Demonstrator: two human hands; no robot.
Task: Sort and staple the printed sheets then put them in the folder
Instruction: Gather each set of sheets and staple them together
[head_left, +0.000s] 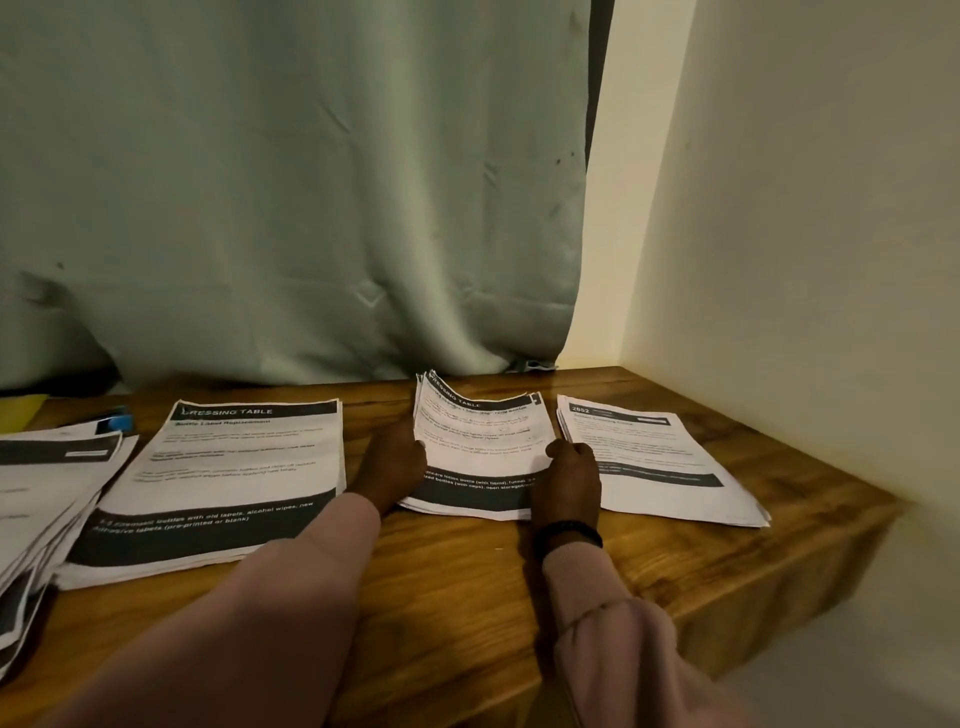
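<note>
Wooden desk (467, 587) w/ four stacks of printed sheets. Left hand (390, 467) & right hand (569, 480) grip the lifted sheets of the mid-right stack (480, 444), near the desk's far edge, beside the far-right stack (654, 462).

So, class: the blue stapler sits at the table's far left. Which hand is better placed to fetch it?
Left. The left hand is nearer the stapler; the right hand would cross over the held stack.

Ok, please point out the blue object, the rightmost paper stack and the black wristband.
blue object (120, 418), head view, its top face.
rightmost paper stack (670, 467), head view, top sheet's middle.
black wristband (569, 534), head view, band's middle.
</note>
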